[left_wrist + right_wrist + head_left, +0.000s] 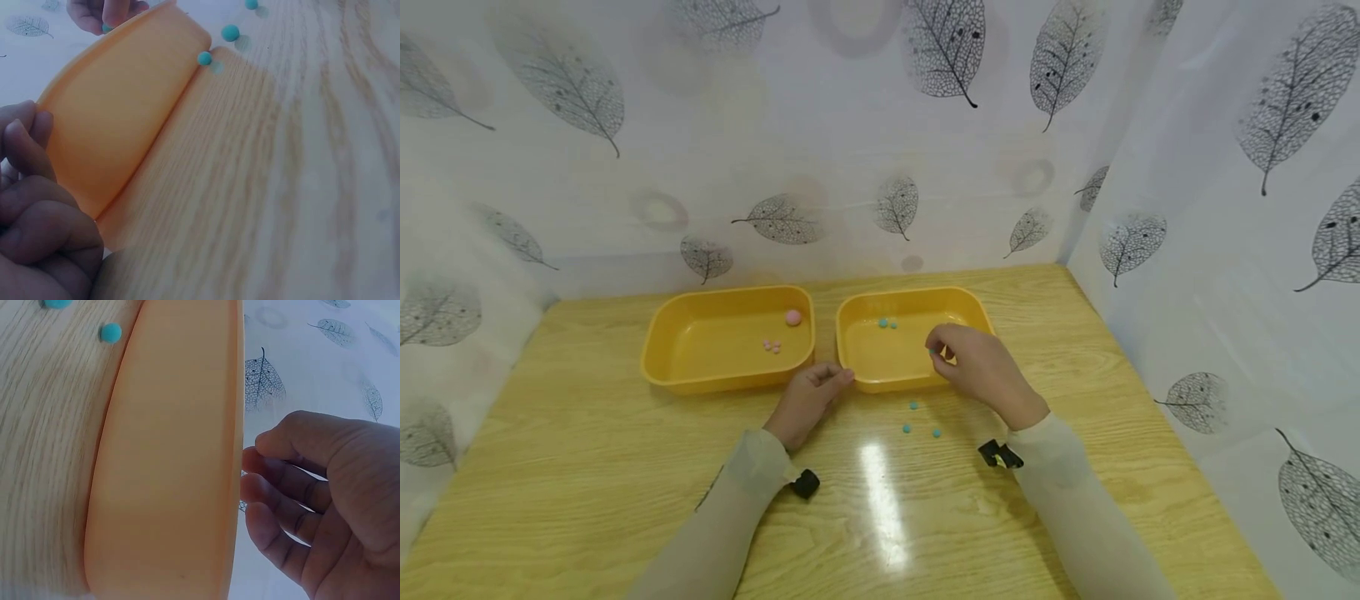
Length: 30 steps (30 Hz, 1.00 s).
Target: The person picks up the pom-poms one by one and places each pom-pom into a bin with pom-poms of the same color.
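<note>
Over the right yellow tray (917, 385), my right hand (981, 367) pinches a small teal ball (931, 351) between thumb and fingertips. The right wrist view shows that hand (312, 487) beyond the tray's wall (169, 450), with the ball hidden. With thumb and fingertips, my left hand (811, 400) holds the near left corner of this tray; its curled fingers (44, 219) show at the rim in the left wrist view. Two teal balls (883, 322) lie inside the tray. On the table in front are three more teal balls (906, 428).
Left of it stands a second yellow tray (692, 387), holding one larger pink ball (793, 317) and several small pink balls (777, 347). Both trays are on a wood-grain table (587, 467). A leaf-patterned white curtain (820, 150) hangs behind and along the sides.
</note>
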Available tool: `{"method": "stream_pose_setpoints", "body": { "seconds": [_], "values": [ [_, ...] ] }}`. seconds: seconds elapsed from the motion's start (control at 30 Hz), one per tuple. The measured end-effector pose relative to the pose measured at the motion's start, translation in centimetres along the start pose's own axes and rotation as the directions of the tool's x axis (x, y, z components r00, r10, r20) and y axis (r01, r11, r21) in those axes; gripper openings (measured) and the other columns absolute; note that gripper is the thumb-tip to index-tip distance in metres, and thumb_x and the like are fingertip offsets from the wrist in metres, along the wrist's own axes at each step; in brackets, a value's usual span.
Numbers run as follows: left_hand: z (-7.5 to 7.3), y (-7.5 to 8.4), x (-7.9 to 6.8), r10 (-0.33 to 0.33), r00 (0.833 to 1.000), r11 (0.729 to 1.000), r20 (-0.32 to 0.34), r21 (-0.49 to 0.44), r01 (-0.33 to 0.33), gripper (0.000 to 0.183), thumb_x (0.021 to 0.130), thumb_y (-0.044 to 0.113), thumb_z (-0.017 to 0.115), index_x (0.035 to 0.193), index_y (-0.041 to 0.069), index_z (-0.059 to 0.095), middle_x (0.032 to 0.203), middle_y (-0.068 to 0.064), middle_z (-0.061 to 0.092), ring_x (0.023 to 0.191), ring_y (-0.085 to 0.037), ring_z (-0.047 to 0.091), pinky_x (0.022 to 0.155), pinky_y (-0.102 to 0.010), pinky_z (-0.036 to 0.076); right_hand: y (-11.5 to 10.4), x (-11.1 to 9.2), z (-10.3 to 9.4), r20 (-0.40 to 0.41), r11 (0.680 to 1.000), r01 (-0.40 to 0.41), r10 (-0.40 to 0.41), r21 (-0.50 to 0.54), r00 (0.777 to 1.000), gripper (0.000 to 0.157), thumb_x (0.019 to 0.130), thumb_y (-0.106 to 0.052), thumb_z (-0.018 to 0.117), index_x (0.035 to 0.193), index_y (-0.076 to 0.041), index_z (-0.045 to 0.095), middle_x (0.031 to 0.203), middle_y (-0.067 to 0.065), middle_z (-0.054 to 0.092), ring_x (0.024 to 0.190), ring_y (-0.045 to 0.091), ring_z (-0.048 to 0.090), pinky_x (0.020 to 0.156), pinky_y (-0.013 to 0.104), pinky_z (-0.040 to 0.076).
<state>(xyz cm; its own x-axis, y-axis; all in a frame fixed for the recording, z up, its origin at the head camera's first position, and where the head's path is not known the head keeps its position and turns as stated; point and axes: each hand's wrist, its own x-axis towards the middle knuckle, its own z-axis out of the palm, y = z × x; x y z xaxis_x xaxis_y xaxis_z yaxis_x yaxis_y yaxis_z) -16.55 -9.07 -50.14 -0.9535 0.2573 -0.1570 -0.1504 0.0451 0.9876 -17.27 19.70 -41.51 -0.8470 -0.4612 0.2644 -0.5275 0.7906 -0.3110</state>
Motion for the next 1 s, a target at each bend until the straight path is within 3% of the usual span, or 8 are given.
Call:
{"method": "stream_pose_setpoints", "body": {
  "seconds": [0.5,0.73,0.87,1.0],
  "values": [
    [-0.1,0.0,-0.1,0.000,1.000,1.000,-0.001,0.016,0.000,0.038,0.100,0.040,0.069,0.101,0.001,0.069,0.066,0.002,0.047,0.062,-0.014,0.041,0.059,-0.026,0.037,0.7,0.8,-0.7,-0.080,1.000,-0.018,0.020,0.024,0.997,0.006,0.099,-0.014,0.069,0.103,-0.011,0.071,0.096,0.003,0.072,0.082,0.023,0.068,0.069,0.036,0.056],
    [-0.2,0.1,0.0,0.001,1.000,1.000,-0.004,0.009,-0.001,0.035,0.101,0.036,0.068,0.100,0.001,0.069,0.066,0.002,0.046,0.061,-0.014,0.040,0.058,-0.026,0.036,0.8,2.6,-1.2,-0.088,1.000,0.002,-0.001,0.003,0.996,0.005,0.098,-0.014,0.068,0.101,-0.011,0.072,0.093,0.003,0.072,0.082,0.022,0.068,0.070,0.037,0.055],
    [-0.2,0.0,0.1,0.005,1.000,1.000,-0.011,0.009,-0.005,0.036,0.101,0.037,0.069,0.100,0.000,0.069,0.066,0.002,0.048,0.061,-0.014,0.041,0.058,-0.026,0.036,0.8,4.3,-1.8,-0.052,1.000,0.000,-0.001,-0.020,0.999,0.004,0.099,-0.014,0.067,0.099,-0.012,0.070,0.092,0.001,0.071,0.082,0.020,0.066,0.072,0.037,0.054],
    [-0.1,-0.2,0.2,0.000,1.000,1.000,-0.012,-0.004,0.000,0.038,0.100,0.038,0.070,0.101,0.000,0.069,0.067,0.002,0.048,0.061,-0.013,0.041,0.057,-0.025,0.036,0.6,6.3,-1.9,0.054,0.997,0.026,-0.023,-0.066,0.998,0.006,0.100,-0.015,0.064,0.099,-0.013,0.069,0.093,0.001,0.070,0.083,0.018,0.064,0.075,0.038,0.054]
  ]
}}
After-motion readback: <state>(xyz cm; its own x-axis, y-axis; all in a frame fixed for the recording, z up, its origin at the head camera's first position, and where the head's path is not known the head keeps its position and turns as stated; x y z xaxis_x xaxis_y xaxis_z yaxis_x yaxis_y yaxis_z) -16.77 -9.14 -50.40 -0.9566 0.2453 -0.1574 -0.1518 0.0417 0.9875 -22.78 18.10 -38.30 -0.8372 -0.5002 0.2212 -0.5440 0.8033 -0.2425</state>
